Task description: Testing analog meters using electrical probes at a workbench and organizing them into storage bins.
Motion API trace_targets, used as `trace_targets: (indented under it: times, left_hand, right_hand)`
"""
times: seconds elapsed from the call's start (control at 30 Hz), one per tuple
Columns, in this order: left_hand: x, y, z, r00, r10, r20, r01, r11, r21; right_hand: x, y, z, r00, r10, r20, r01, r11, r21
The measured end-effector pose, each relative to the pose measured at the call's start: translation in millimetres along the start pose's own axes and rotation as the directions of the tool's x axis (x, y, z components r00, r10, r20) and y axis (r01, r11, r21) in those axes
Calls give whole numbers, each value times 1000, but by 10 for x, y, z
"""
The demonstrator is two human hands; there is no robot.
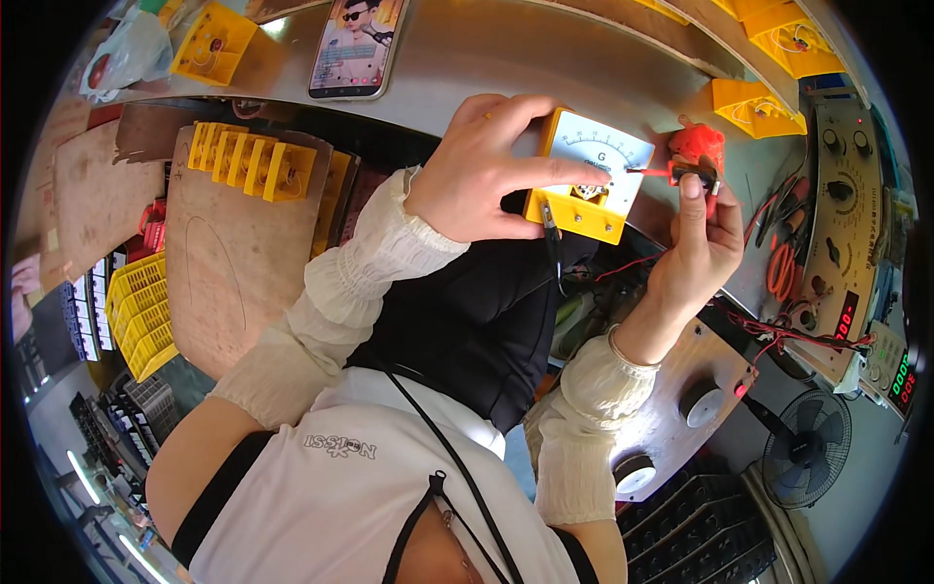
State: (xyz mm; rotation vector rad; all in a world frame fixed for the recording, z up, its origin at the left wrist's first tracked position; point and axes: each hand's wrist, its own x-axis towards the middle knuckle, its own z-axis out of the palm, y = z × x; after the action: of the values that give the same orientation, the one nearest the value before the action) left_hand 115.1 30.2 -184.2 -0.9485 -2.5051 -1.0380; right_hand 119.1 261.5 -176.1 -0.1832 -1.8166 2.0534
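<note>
My left hand (472,175) is closed around a yellow panel meter (598,148) with a white dial and needle scale. Its index finger lies across the dial's lower part, with the thumb at the lower edge. A black crocodile clip (551,232) with a dark lead sits at the meter's lower left. My right hand (693,255) pinches a red-and-black tool (689,175), whose thin red tip points left to the meter's right edge; whether it touches I cannot tell. Just behind that tool is a red lump (697,144), soft-looking.
A phone (356,49) lies on the metal bench (467,49). Yellow meter housings (251,164) stand on a board at left, others (759,107) at the back right. Pliers (781,271), instruments (839,214) with dials and a fan (806,448) are at right.
</note>
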Motion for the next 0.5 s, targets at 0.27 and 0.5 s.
trace_targets:
  times: [0.27,0.5]
  left_hand:
    - [-1,19,1,1000,11,-9,-11,1000,18]
    - [7,25,-7,1000,12,-24,-12,1000,-12]
  right_hand:
    - [58,50,-35,997,-45,-57,45,999,-13]
    - [11,17,0,999,14,-41,-14,1000,-11]
